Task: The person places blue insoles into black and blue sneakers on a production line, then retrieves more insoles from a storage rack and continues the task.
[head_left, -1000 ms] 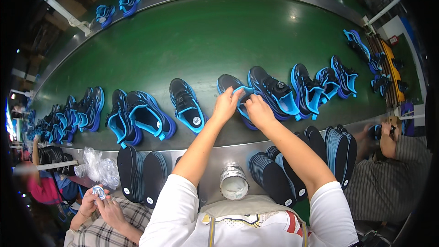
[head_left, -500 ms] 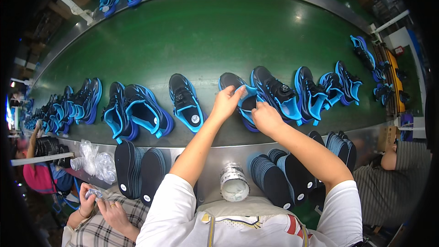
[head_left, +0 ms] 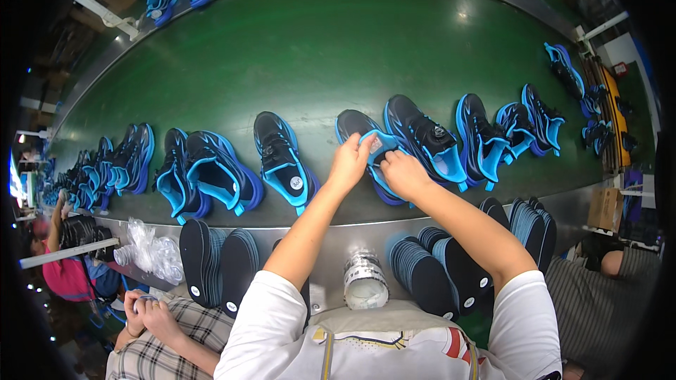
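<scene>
A black and blue sneaker [head_left: 350,122] sits on the green belt in front of me, its toe pointing away. My left hand [head_left: 350,163] pinches the light blue tongue and pulls it back from the opening. My right hand [head_left: 406,174] reaches in at the opening with its fingers drawn together; what they hold, if anything, is hidden. Touching distance to the right lies another sneaker [head_left: 414,127] of the same kind. To the left stands a sneaker [head_left: 276,142] with a white round label on its insole.
More sneakers line the green conveyor belt [head_left: 310,42] on both sides. Along its near metal edge lie stacks of dark insoles [head_left: 421,278] and [a roll of tape-like white material aside] a white roll [head_left: 366,285]. Clear plastic pieces [head_left: 151,250] lie at left, near a co-worker's hands [head_left: 151,317].
My right hand has shifted slightly left, from the sneaker's right rim into its opening. My left hand stays on the tongue. The co-worker's hands at left have come together.
</scene>
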The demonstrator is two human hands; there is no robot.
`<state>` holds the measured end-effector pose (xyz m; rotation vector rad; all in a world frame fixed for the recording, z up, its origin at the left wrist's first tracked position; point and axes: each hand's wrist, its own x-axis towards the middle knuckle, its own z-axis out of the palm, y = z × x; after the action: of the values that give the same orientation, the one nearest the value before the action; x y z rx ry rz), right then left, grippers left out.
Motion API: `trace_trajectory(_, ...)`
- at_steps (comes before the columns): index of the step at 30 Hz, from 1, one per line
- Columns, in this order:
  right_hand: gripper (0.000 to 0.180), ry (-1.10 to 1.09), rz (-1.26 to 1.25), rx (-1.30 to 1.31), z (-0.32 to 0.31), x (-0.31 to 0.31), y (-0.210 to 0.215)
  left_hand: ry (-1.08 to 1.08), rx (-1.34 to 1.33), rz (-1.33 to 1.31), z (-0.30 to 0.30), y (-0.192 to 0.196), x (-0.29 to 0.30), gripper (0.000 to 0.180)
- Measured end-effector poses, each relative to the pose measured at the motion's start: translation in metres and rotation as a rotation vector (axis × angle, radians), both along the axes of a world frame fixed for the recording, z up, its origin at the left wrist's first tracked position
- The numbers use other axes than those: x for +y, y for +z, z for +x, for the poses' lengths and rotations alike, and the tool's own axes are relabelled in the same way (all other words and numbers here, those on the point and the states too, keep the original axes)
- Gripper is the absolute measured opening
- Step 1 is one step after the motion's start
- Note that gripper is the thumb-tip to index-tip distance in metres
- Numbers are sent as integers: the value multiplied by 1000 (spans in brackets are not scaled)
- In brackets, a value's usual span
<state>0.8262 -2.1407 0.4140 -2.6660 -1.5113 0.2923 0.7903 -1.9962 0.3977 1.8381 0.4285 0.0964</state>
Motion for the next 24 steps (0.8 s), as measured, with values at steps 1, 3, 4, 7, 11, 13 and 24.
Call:
trace_trajectory(1, 13, -1, -45, -9, 1, 2, -1, -19, 32, -32, 0, 2, 2, 32)
trace_trajectory(3, 15, -2, -137, -26, 2, 6, -2, -40, 5, -46, 0, 0, 2, 31)
trace_trajectory(4, 15, 14, -188, -24, 2, 10, -1, -46, -8, -49, -1, -1, 4, 31)
trace_trajectory(7, 18, 31, -355, 30, 2, 20, 3, -59, 26, 10, -2, -1, 7, 31)
trace_trajectory(11, 22, 69, -564, 108, 2, 26, 11, -84, 62, 13, 0, 4, 9, 31)
trace_trajectory(13, 22, 101, -578, 86, 3, 25, 14, -100, 66, -7, 2, 3, 8, 31)
trace_trajectory(24, 25, 130, -519, 29, 6, 14, 3, -137, 1, -77, 12, 3, 8, 35)
